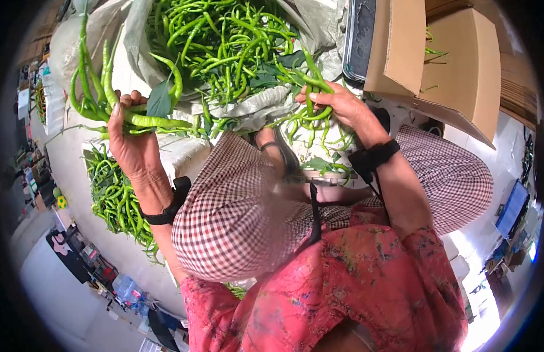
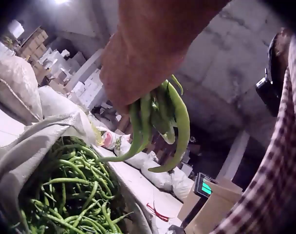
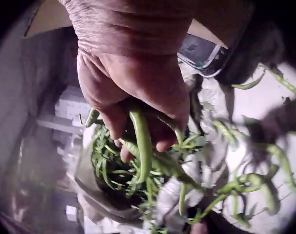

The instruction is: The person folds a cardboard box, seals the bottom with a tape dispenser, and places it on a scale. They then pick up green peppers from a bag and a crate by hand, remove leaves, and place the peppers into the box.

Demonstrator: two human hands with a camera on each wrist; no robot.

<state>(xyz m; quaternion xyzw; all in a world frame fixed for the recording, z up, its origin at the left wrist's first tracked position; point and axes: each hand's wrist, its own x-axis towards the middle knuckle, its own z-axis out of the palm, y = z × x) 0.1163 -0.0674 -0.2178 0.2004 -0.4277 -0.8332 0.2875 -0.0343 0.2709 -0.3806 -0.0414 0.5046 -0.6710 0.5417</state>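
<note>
My left hand (image 1: pixel 134 144) is raised at the left of the head view, gripping a bunch of long green chili peppers (image 1: pixel 157 122). They fan out on both sides of the fingers, with a dark green leaf (image 1: pixel 160 100) beside them. In the left wrist view, several peppers (image 2: pixel 183 126) hang below this hand. Over on the right, my right hand (image 1: pixel 348 108) curls its fingers round a few green chili peppers (image 3: pixel 143 146). More peppers (image 1: pixel 312 126) lie just under it. Between the hands, a pale woven sack (image 1: pixel 137 50) stands open, full of green chili peppers (image 1: pixel 225 47).
A cardboard box (image 1: pixel 468 76) stands open at the right, beside a dark-topped scale or tray (image 1: pixel 360 41). Another heap of green peppers (image 1: pixel 116 193) lies by my left forearm. My knee in checked trousers (image 1: pixel 225 217) rises between the arms. A sandalled foot (image 1: pixel 272 146) is near the sack.
</note>
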